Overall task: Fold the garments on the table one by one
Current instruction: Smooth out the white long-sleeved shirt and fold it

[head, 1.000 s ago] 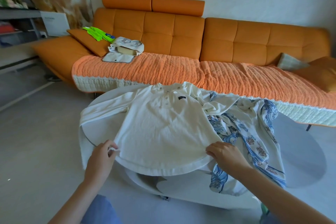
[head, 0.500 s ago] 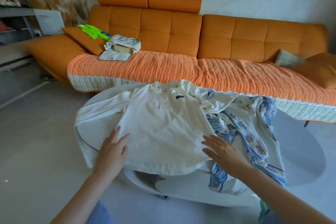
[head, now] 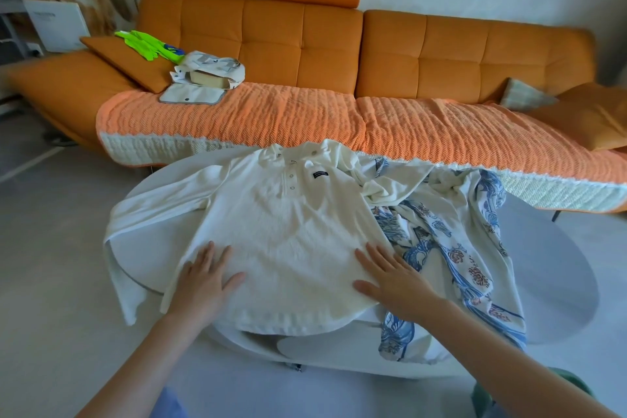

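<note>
A white long-sleeved shirt (head: pixel 288 231) lies face up and spread out on the round white table (head: pixel 159 180), its buttoned collar toward the sofa and its hem hanging over the near edge. Its left sleeve drapes off the table's left side; the right sleeve is bunched up near the collar. My left hand (head: pixel 203 278) lies flat on the shirt's lower left, fingers apart. My right hand (head: pixel 390 278) rests flat on the lower right edge. A blue-and-white patterned garment (head: pixel 451 248) lies crumpled on the right, partly under the shirt.
An orange sofa (head: pixel 407 54) with an orange knitted throw (head: pixel 305 119) stands just behind the table. On it sit a light bag (head: pixel 210 71), bright green gloves (head: pixel 146 44) and cushions. Grey floor (head: pixel 51 265) surrounds the table, and a lower grey table top (head: pixel 559 265) extends right.
Both hands let go of the shirt's hem, which they pinched a second ago, and now lie flat and open on the shirt, a little further up. The camera moved closer.
</note>
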Available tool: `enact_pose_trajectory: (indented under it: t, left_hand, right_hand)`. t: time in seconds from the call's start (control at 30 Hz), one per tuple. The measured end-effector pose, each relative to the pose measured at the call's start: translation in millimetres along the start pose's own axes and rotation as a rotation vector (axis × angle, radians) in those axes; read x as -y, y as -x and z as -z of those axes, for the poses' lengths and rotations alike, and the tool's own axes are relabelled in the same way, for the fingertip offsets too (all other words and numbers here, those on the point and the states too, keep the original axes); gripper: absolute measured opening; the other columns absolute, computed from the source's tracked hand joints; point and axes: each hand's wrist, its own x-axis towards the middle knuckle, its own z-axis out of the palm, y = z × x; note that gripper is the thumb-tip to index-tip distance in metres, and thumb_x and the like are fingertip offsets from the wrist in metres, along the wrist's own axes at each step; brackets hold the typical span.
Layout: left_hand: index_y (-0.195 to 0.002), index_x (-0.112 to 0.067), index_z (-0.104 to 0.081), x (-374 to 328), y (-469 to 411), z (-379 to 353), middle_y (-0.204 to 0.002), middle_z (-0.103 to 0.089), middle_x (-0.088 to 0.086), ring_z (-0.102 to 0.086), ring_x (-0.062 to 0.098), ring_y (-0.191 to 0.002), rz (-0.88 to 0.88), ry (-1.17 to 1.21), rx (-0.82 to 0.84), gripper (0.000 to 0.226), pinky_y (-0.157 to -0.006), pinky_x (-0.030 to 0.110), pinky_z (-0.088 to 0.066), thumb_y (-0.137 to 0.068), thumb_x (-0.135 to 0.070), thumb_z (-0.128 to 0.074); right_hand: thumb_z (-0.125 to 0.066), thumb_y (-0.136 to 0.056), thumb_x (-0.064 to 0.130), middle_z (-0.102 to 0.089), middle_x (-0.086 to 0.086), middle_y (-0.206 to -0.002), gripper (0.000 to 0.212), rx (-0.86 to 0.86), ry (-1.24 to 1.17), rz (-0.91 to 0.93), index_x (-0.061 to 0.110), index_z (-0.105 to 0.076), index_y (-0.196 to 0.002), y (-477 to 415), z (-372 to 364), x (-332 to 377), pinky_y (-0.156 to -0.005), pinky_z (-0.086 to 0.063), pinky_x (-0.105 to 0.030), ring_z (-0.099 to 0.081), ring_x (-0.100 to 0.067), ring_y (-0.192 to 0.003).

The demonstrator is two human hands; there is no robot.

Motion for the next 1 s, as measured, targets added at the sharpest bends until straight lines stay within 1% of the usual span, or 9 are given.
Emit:
enact_pose_trajectory:
  t: [0.1, 0.17, 0.23, 0.3, 0.47, 0.63, 0.77, 0.9, 1.0]
  left_hand:
    - [-0.144, -0.017, -0.031, 1.6, -2.6, 9.1, -0.153, -0.025, 0.01, -0.024, 0.022, -0.141, 0.062, 0.059, -0.095, 0.054, -0.109, 0.034, -0.023, -0.098, -0.046, -0.032]
    - [-0.131, -0.014, -0.047, -5.0, -10.4, 20.2, -0.139, -0.044, 0.009, -0.042, 0.024, -0.128, 0.089, 0.14, -0.185, 0.04, -0.099, 0.035, -0.035, -0.099, -0.036, -0.036]
    - [-0.136, -0.018, -0.044, -20.0, -23.9, 24.6, -0.143, -0.042, 0.006, -0.037, 0.023, -0.133, 0.032, 0.108, -0.22, 0.04, -0.105, 0.037, -0.033, -0.099, -0.032, -0.037]
    - [-0.141, -0.023, -0.037, -48.8, -37.3, 22.8, -0.151, -0.032, 0.002, -0.024, 0.02, -0.14, -0.055, 0.121, -0.173, 0.043, -0.112, 0.041, -0.023, -0.099, -0.033, -0.037]
    - [-0.148, -0.031, -0.018, -147.6, -70.7, 12.3, -0.158, -0.005, -0.006, 0.001, 0.013, -0.146, -0.282, 0.194, -0.054, 0.05, -0.116, 0.044, 0.0, -0.101, -0.04, -0.029]
    - [-0.149, -0.035, -0.009, -189.1, -103.0, -22.2, -0.159, -0.004, -0.004, 0.002, 0.016, -0.146, -0.31, 0.124, -0.031, 0.061, -0.114, 0.052, 0.002, -0.093, -0.059, -0.01]
    - [-0.148, -0.039, -0.013, -186.1, -102.2, -47.3, -0.158, -0.012, -0.007, -0.003, 0.016, -0.146, -0.324, 0.082, -0.191, 0.076, -0.112, 0.05, 0.008, -0.079, -0.065, 0.003]
    - [-0.147, -0.039, -0.018, -185.7, -106.4, -50.9, -0.156, -0.017, -0.006, -0.008, 0.016, -0.146, -0.329, 0.108, -0.228, 0.069, -0.111, 0.047, 0.009, -0.084, -0.064, -0.007]
    - [-0.147, -0.037, -0.021, -185.4, -104.6, -51.5, -0.156, -0.02, -0.006, -0.01, 0.016, -0.145, -0.327, 0.132, -0.229, 0.068, -0.111, 0.046, 0.007, -0.084, -0.063, -0.01]
  right_hand:
    - [0.034, -0.05, 0.082, 0.016, 0.003, -0.156, 0.112, 0.012, 0.052, -0.026, 0.03, 0.014, -0.147, 2.7, -0.9, 0.0, -0.116, 0.003, -0.034, 0.013, -0.015, -0.144]
    - [0.006, -0.078, 0.076, -0.003, 0.005, -0.158, 0.087, -0.033, -0.078, -0.049, 0.029, -0.007, -0.15, 0.6, 13.8, 6.2, -0.117, -0.009, -0.035, -0.01, -0.014, -0.145]
    - [-0.029, -0.095, 0.053, -0.031, 0.004, -0.151, 0.056, -0.174, -0.284, -0.074, 0.025, -0.035, -0.143, -9.8, 32.8, 7.2, -0.111, -0.031, -0.036, -0.044, -0.015, -0.13]
    - [-0.044, -0.098, 0.034, -0.052, -0.001, -0.137, 0.038, -0.308, -0.435, -0.117, 0.019, -0.052, -0.132, -27.3, 51.8, 2.3, -0.1, -0.044, -0.034, -0.057, -0.017, -0.114]
    - [-0.048, -0.096, 0.021, -0.056, -0.009, -0.128, 0.029, -0.438, -0.427, -0.201, 0.014, -0.06, -0.122, -88.4, 86.6, -24.0, -0.096, -0.042, -0.037, -0.053, -0.026, -0.113]
    - [-0.05, -0.086, 0.059, -0.052, -0.011, -0.13, 0.064, -0.172, -0.34, -0.308, 0.021, -0.044, -0.137, -156.9, 98.4, -52.6, -0.099, -0.04, -0.039, -0.05, -0.029, -0.119]
    - [-0.058, -0.079, 0.063, -0.058, -0.001, -0.095, 0.053, -0.006, -0.162, -0.256, 0.016, -0.063, -0.102, -183.8, 88.8, -72.3, -0.087, -0.032, -0.034, -0.051, -0.02, -0.095]
    - [-0.07, -0.078, 0.043, -0.053, 0.003, -0.063, 0.03, -0.071, -0.429, -0.282, 0.018, -0.059, -0.065, -186.5, 89.6, -95.4, -0.075, -0.034, -0.026, -0.051, -0.015, -0.07]
    - [-0.062, -0.086, 0.038, -0.054, 0.003, -0.062, 0.025, -0.368, -0.401, -0.439, 0.018, -0.061, -0.071, -182.8, 98.4, -117.2, -0.077, -0.039, -0.026, -0.05, -0.015, -0.067]
